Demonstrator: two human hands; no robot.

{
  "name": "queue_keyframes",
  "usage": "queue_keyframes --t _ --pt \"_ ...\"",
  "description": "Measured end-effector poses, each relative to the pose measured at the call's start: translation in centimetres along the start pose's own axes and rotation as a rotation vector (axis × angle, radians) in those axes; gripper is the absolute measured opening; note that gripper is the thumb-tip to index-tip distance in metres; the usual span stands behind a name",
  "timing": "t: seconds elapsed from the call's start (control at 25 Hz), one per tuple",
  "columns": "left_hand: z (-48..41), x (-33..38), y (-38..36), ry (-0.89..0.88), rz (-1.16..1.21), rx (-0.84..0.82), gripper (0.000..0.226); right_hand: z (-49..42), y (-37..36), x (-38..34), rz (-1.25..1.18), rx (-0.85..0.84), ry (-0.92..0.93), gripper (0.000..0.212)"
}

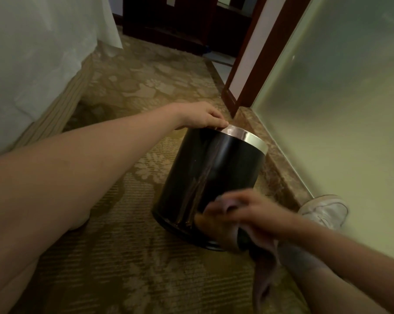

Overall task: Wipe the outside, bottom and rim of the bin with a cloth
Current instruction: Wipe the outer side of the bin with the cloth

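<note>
Black and glossy, the bin [210, 177] stands tilted on the carpet [123, 245], its long axis leaning away. Left hand [200, 117] grips its metal rim [245, 138]; nearer, right hand [241, 214] — blurred, probably mid-wipe — clutches the cloth [266, 275] against the bin's lower wall.

A patterned carpet [132, 257] in gold and brown, with pale flower shapes, covers the floor from the centre down to 6 o'clock. At 10 o'clock hangs a white bed sheet [32, 55], and below it runs a striped bed base [62, 109] that touches the carpet. At 12 o'clock stands dark wooden furniture [164, 21]. A dark red door frame [266, 55] rises at 1 o'clock. A frosted glass panel [341, 105] fills the side at 3 o'clock, and a marble threshold [279, 168] lies along its bottom edge. At 4 o'clock a white sneaker [325, 211] rests just beside this threshold
</note>
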State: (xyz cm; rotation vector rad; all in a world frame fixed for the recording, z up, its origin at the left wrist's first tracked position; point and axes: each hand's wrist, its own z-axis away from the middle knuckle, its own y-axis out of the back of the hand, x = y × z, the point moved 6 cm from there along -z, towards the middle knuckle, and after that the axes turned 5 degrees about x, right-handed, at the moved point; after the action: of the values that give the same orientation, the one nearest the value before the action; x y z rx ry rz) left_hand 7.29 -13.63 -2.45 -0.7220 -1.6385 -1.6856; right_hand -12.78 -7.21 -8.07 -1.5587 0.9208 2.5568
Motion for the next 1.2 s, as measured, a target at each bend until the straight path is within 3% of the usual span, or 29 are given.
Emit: queue_keyframes --t 0.08,0.2,0.32,0.4,0.64,0.84,1.0,1.12,1.2 --pt "0.0 -0.1 0.1 0.018 0.004 0.002 0.024 -1.0 4.3 -2.9 0.069 0.271 0.073 0.024" --pt "0.0 -0.2 0.1 0.003 -0.006 -0.020 0.022 -1.8 7.7 -7.6 0.713 0.714 0.349 0.027" --pt "-0.1 0.0 0.0 -0.024 0.049 -0.005 0.016 -2.4 7.7 -9.3 1.041 0.931 0.479 0.025" --pt "-0.2 0.1 -0.1 -0.026 0.052 0.014 0.018 -3.1 6.6 -9.0 1.189 0.969 0.498 0.025" --pt "0.2 -0.4 0.3 0.005 0.091 0.026 0.023 -3.6 1.9 -5.6 1.265 0.819 0.591 0.036" --pt "0.5 -0.2 0.3 -0.038 0.048 0.090 0.022 -0.8 -4.7 0.0 1.228 0.387 0.689 0.036" --pt "0.7 0.3 0.0 -0.036 0.050 0.081 0.026 0.5 -4.9 2.0 1.207 0.226 0.603 0.039" --pt "0.4 0.5 -0.6 -0.048 0.067 0.080 0.023 0.4 -3.0 1.3 0.935 0.116 0.434 0.035" --pt "0.3 0.5 -1.0 -0.050 0.070 0.068 0.018 -0.2 -0.1 -0.2 0.622 0.168 0.296 0.036"
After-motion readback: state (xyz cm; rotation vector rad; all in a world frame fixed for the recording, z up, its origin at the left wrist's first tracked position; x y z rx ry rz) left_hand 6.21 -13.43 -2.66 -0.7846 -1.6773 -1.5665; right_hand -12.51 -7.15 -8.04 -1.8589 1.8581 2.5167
